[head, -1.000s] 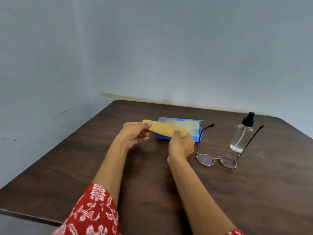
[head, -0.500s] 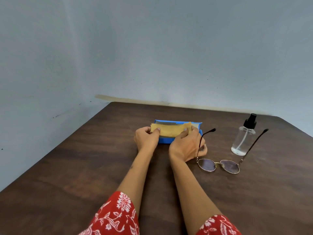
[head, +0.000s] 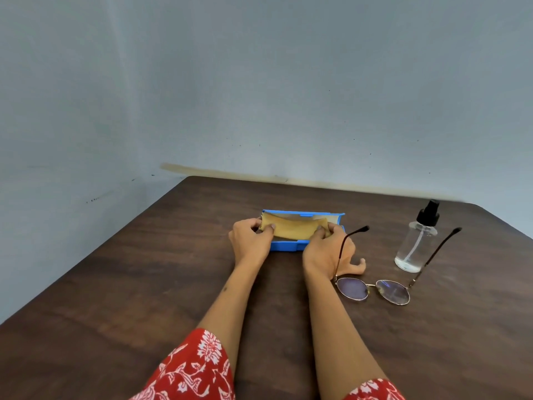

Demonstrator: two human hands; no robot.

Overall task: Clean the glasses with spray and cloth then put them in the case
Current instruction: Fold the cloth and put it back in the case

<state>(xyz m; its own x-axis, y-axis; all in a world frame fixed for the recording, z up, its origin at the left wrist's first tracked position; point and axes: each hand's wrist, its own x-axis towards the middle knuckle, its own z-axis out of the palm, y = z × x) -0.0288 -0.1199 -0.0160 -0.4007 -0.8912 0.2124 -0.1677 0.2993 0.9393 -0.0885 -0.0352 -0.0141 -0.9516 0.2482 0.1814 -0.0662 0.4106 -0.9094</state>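
Hands, two: left hand (head: pixel 250 241) and right hand (head: pixel 327 249) each pinch an end of one yellow cloth (head: pixel 294 226) over one open blue case (head: pixel 284 246). One pair of glasses (head: pixel 375 290) and one spray bottle (head: pixel 416 241) rest on bench (head: pixel 144 269).

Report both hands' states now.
Left hand: pinching the left end of the yellow cloth over the open blue glasses case.
Right hand: pinching the cloth's right end.

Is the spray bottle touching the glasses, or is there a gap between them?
Cannot tell. In the head view one temple arm of the glasses crosses in front of the spray bottle, so the two overlap, and this single view does not show either contact or a gap.
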